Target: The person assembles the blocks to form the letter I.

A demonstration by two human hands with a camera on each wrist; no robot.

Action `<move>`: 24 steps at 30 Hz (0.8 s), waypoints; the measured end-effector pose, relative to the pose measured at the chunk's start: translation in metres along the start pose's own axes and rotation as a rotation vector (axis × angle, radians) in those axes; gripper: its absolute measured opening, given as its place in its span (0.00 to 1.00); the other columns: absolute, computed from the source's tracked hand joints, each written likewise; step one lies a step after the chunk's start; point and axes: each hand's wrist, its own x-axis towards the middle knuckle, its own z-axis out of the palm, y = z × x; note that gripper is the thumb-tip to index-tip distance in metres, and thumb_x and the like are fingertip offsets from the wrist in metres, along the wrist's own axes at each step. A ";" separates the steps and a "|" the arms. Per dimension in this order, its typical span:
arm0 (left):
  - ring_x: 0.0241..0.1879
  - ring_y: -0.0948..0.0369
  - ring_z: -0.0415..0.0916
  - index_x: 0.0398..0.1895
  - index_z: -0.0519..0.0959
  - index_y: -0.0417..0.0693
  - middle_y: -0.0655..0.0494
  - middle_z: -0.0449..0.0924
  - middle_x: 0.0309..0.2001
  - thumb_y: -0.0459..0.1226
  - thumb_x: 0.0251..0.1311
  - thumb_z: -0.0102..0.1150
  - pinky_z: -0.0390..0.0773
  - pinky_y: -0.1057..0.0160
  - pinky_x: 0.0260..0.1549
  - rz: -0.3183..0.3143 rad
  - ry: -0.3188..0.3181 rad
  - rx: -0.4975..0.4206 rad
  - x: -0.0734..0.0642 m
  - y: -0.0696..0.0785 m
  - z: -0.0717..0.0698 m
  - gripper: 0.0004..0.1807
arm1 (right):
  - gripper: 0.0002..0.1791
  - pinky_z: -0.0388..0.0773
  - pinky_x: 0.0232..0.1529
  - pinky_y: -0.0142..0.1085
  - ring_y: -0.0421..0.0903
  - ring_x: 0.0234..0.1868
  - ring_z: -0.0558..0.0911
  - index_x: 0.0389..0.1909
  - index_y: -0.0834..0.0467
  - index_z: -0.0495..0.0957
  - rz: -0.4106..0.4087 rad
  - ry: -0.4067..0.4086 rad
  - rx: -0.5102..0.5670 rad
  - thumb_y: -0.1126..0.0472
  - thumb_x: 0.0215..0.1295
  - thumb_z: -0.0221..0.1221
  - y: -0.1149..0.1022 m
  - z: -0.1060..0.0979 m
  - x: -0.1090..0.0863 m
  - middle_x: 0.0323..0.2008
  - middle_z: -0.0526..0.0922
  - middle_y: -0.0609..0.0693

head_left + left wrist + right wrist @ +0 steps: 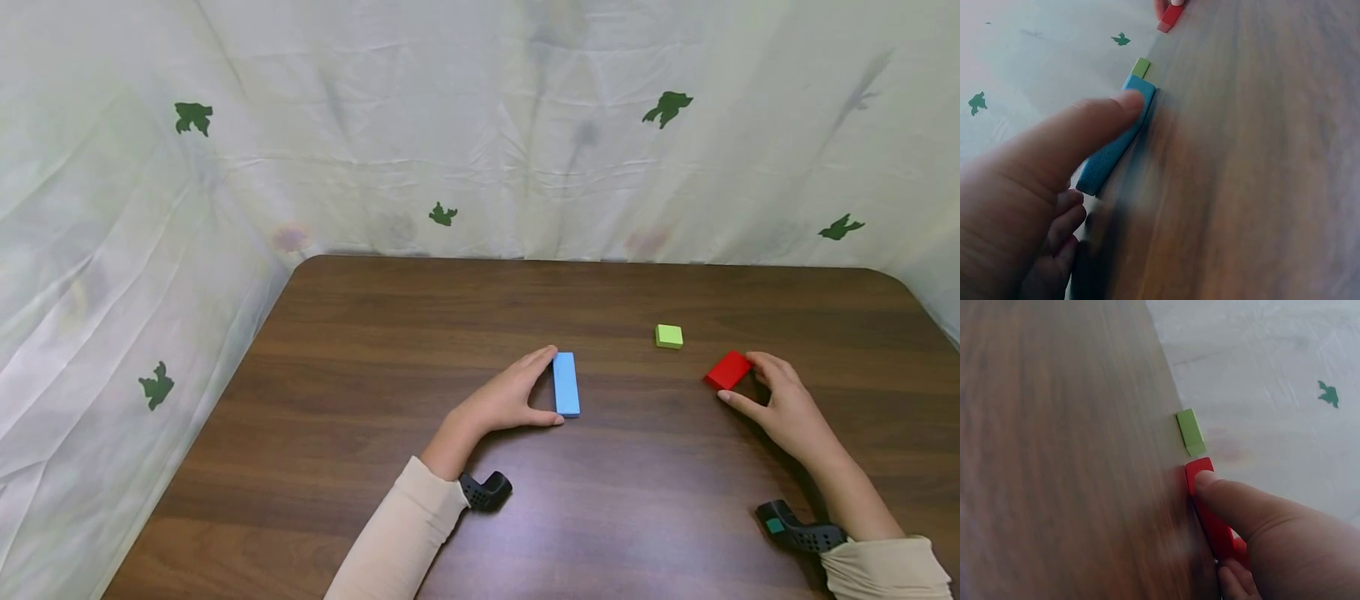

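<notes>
A long blue block (566, 385) lies on the brown table, its length running away from me. My left hand (506, 398) pinches it end to end, fingertips at the far end and thumb at the near one. In the left wrist view the thumb covers part of the blue block (1110, 159). Farther right, my right hand (791, 412) holds a red block (727, 370) between thumb and fingers; the block sits at an angle. The right wrist view shows the thumb against the red block (1210, 522). Between and beyond both hands is a small lime-green block (669, 337), untouched.
The wood-grain table (360, 333) has rounded far corners. Behind it and along the left hangs a pale cloth (487, 108) with green bird-like shapes. Each wrist wears a black device, such as the left wrist device (487, 492).
</notes>
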 end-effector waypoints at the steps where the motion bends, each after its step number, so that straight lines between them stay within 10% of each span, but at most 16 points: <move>1: 0.66 0.62 0.44 0.69 0.47 0.43 0.51 0.47 0.68 0.54 0.47 0.63 0.49 0.64 0.61 -0.003 0.002 -0.006 0.000 -0.001 0.000 0.52 | 0.40 0.62 0.45 0.61 0.71 0.50 0.63 0.58 0.77 0.54 0.005 0.002 0.001 0.54 0.57 0.61 0.000 0.000 0.000 0.55 0.55 0.75; 9: 0.66 0.57 0.46 0.68 0.52 0.46 0.52 0.54 0.66 0.55 0.56 0.53 0.48 0.60 0.62 -0.044 0.037 -0.007 0.002 -0.003 0.001 0.41 | 0.38 0.62 0.49 0.55 0.71 0.51 0.63 0.58 0.77 0.54 0.050 0.012 0.095 0.56 0.58 0.60 -0.003 -0.001 0.000 0.53 0.55 0.74; 16: 0.65 0.56 0.48 0.67 0.56 0.46 0.51 0.56 0.65 0.53 0.58 0.52 0.49 0.60 0.62 -0.049 0.046 0.022 0.002 -0.003 0.001 0.38 | 0.38 0.61 0.39 0.11 0.68 0.50 0.67 0.60 0.73 0.55 0.044 0.037 0.150 0.57 0.57 0.61 -0.008 -0.003 -0.001 0.53 0.56 0.71; 24: 0.65 0.57 0.48 0.67 0.55 0.46 0.52 0.56 0.65 0.53 0.58 0.52 0.48 0.61 0.62 -0.034 0.046 0.042 0.002 -0.005 0.002 0.38 | 0.36 0.61 0.41 0.11 0.61 0.48 0.67 0.59 0.72 0.58 -0.024 0.078 0.179 0.62 0.54 0.63 -0.027 -0.001 0.000 0.52 0.59 0.66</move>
